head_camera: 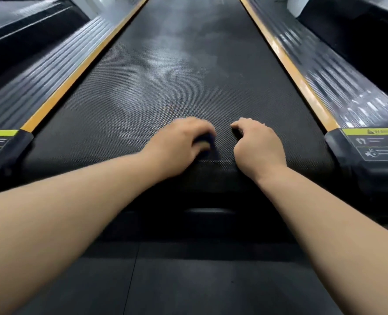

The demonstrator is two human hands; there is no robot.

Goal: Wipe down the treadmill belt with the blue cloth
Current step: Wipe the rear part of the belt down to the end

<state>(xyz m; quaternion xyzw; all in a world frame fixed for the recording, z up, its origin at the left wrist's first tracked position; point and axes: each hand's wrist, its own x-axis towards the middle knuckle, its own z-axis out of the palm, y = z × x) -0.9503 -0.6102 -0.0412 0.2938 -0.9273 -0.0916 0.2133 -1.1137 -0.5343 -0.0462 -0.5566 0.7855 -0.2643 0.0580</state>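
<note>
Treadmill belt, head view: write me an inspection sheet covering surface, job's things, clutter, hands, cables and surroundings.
Surface: treadmill belt, black and textured, with pale hazy patches along its middle.
Job's things: blue cloth, mostly hidden under the left hand, lying on the belt close to its near end.
Clutter: nothing seen.
Hands: left hand with fingers curled over the cloth; right hand beside it, curled fingers on the belt, holding nothing visible.
Cables: nothing seen.
Surroundings: ribbed side rails edged by yellow strips, warning labels at the near corners, dark floor mat below.
</note>
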